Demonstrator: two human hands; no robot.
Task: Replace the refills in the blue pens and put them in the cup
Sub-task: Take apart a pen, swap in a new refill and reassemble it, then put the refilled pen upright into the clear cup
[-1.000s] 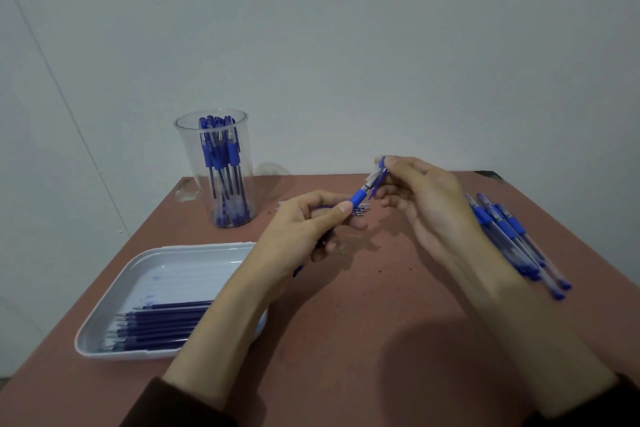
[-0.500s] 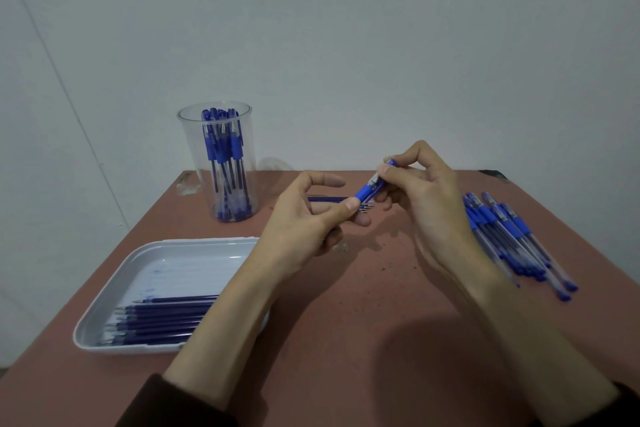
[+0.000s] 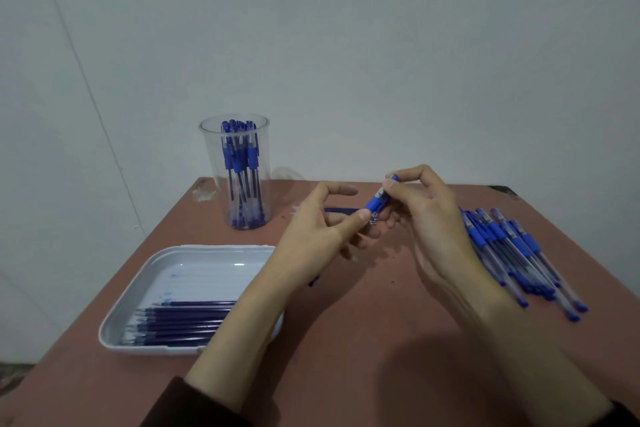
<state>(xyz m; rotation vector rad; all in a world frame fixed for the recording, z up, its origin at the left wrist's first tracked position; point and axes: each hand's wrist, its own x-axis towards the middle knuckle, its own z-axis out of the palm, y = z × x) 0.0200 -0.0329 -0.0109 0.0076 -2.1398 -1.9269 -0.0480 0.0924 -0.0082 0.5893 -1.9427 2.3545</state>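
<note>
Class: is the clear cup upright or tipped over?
Upright. The cup stands on its base on the table, rim upward, with pens standing inside.

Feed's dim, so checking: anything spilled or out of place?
Blue ink smudges stain the white tray above its refills. One loose refill lies on the table beyond the left hand, outside the tray.
</note>
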